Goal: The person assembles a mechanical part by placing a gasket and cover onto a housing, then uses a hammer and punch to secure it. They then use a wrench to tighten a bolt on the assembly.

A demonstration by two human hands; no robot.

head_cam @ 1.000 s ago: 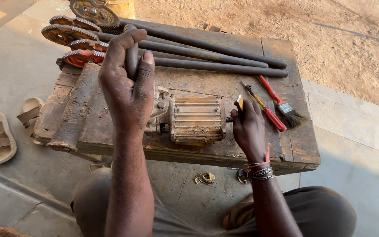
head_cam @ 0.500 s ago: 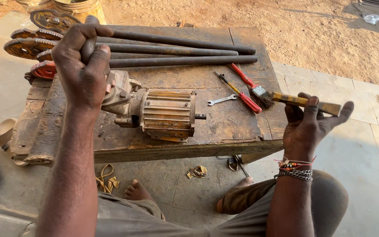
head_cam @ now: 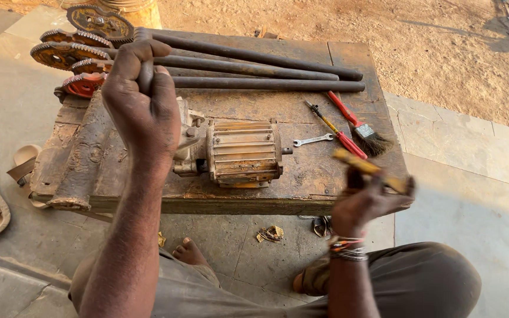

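Motor [head_cam: 244, 152] work sits between tools, we judge: our left hand [head_cam: 142, 109] fists a dark handle [head_cam: 145, 70] above the counter [head_cam: 301, 176]; our right hand [head_cam: 367, 197], at four o'clock, grips a blurred yellow-handled tool [head_cam: 365, 168]. Next we must aim it carefully.

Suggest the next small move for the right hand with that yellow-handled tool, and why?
Probably bring the yellow-handled tool back over the bench to the motor. The right hand holds it blurred, off the bench's front edge, while the left hand grips a dark handle above the motor's other end.
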